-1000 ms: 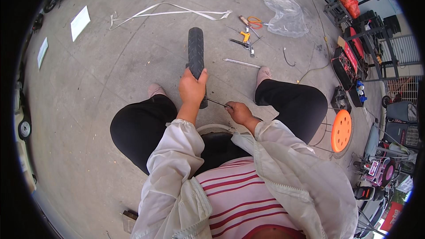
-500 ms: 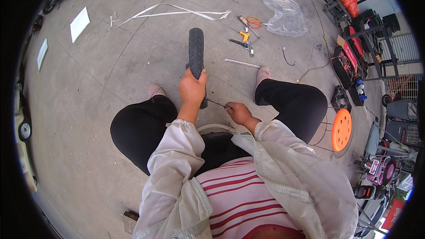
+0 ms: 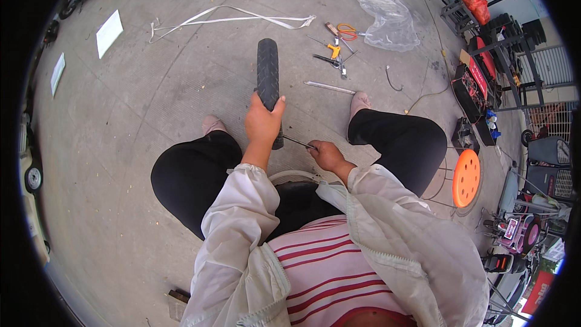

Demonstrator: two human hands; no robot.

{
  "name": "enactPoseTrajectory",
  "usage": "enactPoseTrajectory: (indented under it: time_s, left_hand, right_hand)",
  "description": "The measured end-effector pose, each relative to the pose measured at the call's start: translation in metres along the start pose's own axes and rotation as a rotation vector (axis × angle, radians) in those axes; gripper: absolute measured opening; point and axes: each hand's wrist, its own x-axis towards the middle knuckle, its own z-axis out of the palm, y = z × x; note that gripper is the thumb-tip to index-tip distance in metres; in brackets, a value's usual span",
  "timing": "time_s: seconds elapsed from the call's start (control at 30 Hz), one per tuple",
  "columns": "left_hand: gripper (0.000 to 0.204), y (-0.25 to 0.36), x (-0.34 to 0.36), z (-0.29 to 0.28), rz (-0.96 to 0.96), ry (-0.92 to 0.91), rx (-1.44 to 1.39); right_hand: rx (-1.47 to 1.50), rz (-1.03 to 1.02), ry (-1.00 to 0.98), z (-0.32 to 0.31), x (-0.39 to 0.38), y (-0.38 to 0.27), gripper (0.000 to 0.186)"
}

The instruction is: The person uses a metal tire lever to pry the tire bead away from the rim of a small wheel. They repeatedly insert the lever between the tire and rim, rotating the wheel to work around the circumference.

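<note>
Between my knees a black tyre [image 3: 268,68] stands upright, its tread facing up. My left hand [image 3: 264,121] is wrapped over the near part of the tread, thumb on the right side. My right hand [image 3: 330,156] is closed round a thin metal rod [image 3: 297,141], perhaps a tyre lever or screwdriver. The rod's far end reaches the tyre's lower right side, where its tip is hidden. Beyond my right foot a metal bar [image 3: 330,88] lies on the concrete.
Several hand tools, including orange-handled scissors [image 3: 347,31] and a yellow-handled tool [image 3: 334,51], lie ahead. Behind them is clear plastic sheeting [image 3: 387,18]; a white strap [image 3: 236,19] lies left of it. An orange stool [image 3: 466,178] stands at right, near an open toolbox [image 3: 471,94].
Almost nothing differs. The tyre and both hands keep nearly the same place, with only a very slight shift of my left hand on the tread.
</note>
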Motion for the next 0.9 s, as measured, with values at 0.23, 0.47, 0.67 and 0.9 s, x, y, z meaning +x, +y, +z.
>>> enactPoseTrajectory:
  time_s: [0.23, 0.47, 0.67, 0.9]
  left_hand:
    - [0.070, 0.007, -0.002, -0.007, -0.021, -0.102, -0.010]
    - [0.065, 0.003, 0.000, 0.000, -0.037, -0.054, -0.003]
    - [0.062, -0.003, 0.001, 0.004, 0.000, -0.010, -0.027]
    - [0.065, 0.006, 0.000, -0.002, -0.035, -0.051, -0.015]
  right_hand:
    - [0.004, -0.009, 0.007, 0.001, 0.000, 0.002, 0.026]
    - [0.003, 0.000, -0.008, 0.002, 0.002, 0.004, 0.027]
    - [0.010, -0.003, -0.004, 0.004, 0.003, 0.003, 0.026]
    - [0.007, 0.003, -0.020, 0.004, 0.003, 0.006, 0.027]
